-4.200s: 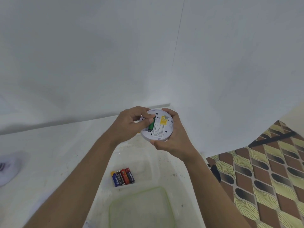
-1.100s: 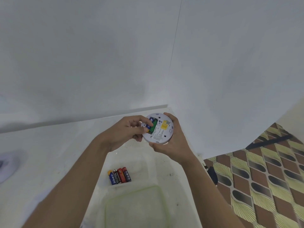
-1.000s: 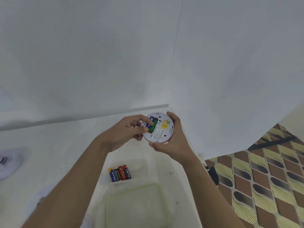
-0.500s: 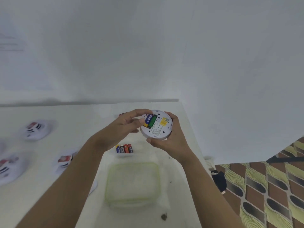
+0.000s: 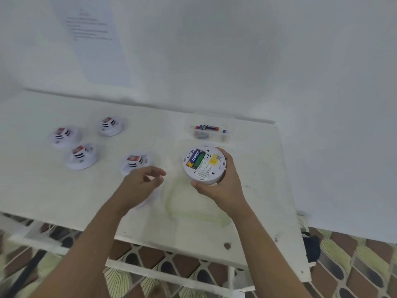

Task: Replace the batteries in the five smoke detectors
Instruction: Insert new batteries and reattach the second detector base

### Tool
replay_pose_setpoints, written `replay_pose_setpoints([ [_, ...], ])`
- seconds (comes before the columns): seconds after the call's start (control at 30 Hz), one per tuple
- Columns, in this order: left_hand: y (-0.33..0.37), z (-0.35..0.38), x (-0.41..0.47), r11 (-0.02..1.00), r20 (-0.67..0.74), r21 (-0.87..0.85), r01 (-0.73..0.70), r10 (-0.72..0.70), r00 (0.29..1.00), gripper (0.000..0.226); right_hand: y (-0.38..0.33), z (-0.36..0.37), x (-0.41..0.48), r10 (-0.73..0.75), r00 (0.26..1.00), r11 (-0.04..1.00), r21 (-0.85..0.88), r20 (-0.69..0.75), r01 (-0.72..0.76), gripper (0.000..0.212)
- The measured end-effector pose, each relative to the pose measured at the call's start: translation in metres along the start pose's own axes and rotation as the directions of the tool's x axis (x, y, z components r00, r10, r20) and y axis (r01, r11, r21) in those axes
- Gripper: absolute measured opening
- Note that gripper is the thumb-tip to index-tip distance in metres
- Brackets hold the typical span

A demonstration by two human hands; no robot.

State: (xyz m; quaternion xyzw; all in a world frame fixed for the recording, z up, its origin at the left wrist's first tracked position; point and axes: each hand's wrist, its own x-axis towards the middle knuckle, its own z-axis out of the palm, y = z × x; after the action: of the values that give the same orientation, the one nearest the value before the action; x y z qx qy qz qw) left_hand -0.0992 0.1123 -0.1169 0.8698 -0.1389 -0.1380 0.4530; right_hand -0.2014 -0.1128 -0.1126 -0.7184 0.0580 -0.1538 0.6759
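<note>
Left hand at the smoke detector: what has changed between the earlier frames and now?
The left hand has let go of the smoke detector and moved left and down, now empty above the table. The blue battery, earlier under its fingertips, lies uncovered in the compartment. The right hand keeps holding the detector, back side up.

I see a white wall (image 5: 236,50) filling the upper view, plain and evenly lit. 1 sheet of paper (image 5: 92,39) with blurred print hangs on it at upper left; I cannot read it. Below the paper, a white table (image 5: 53,190) stands against the wall, its top scuffed and faintly stained. Under the near edge I see white frame bars (image 5: 167,274). The floor (image 5: 354,265) is tiled in a brown, yellow and black pattern.
</note>
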Motion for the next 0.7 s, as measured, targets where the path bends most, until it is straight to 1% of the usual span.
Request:
replay_pose_setpoints([
  [0.03, -0.009, -0.004, -0.002, 0.989, -0.005, 0.146, 0.01, -0.009, 1.0, 0.01, 0.0, 0.006, -0.001, -0.002, 1.0, 1.0, 0.0, 0.003, 0.002, 0.088],
  [0.07, -0.018, -0.01, -0.003, 0.964, 0.002, 0.267, 0.021, -0.023, 1.0, 0.013, 0.001, 0.012, -0.002, -0.003, 1.0, 1.0, -0.002, 0.006, 0.003, 0.089],
  [0.1, -0.026, -0.014, -0.003, 0.935, 0.024, 0.354, 0.019, -0.029, 0.999, 0.022, 0.002, 0.016, -0.002, 0.0, 1.0, 1.0, -0.002, 0.006, 0.0, 0.091],
  [0.13, -0.033, -0.018, -0.003, 0.905, 0.054, 0.425, 0.013, -0.039, 0.998, 0.035, 0.002, 0.021, -0.003, 0.004, 1.0, 1.0, -0.003, 0.007, -0.004, 0.092],
  [0.17, -0.038, -0.022, -0.002, 0.877, 0.09, 0.48, 0.008, -0.058, 0.994, 0.048, 0.001, 0.025, -0.003, 0.007, 1.0, 1.0, -0.001, 0.007, -0.007, 0.093],
  [0.2, -0.042, -0.025, -0.002, 0.859, 0.125, 0.513, 0.005, -0.081, 0.989, 0.056, 0.002, 0.03, -0.002, 0.011, 1.0, 1.0, -0.003, 0.006, -0.011, 0.094],
  [0.27, -0.045, -0.028, 0.0, 0.854, 0.165, 0.521, -0.015, -0.083, 0.983, 0.058, 0.002, 0.038, -0.002, 0.02, 1.0, 1.0, -0.004, 0.002, -0.02, 0.094],
  [0.4, -0.045, -0.035, 0.005, 0.86, 0.198, 0.505, -0.08, -0.025, 0.98, 0.062, 0.003, 0.052, -0.002, 0.039, 0.999, 0.999, -0.001, -0.021, -0.039, 0.094],
  [0.57, -0.042, -0.04, 0.006, 0.775, 0.245, 0.603, -0.187, 0.042, 0.968, 0.07, 0.005, 0.066, -0.001, 0.078, 0.995, 0.997, 0.033, -0.059, -0.076, 0.098],
  [0.63, -0.04, -0.046, 0.006, 0.792, 0.259, 0.578, -0.198, 0.053, 0.964, 0.077, 0.006, 0.07, -0.001, 0.075, 0.994, 0.997, 0.028, -0.081, -0.073, 0.094],
  [0.7, -0.035, -0.059, 0.007, 0.848, 0.232, 0.494, -0.191, 0.084, 0.969, 0.08, 0.007, 0.075, 0.0, 0.071, 0.993, 0.997, 0.028, -0.096, -0.069, 0.093],
])
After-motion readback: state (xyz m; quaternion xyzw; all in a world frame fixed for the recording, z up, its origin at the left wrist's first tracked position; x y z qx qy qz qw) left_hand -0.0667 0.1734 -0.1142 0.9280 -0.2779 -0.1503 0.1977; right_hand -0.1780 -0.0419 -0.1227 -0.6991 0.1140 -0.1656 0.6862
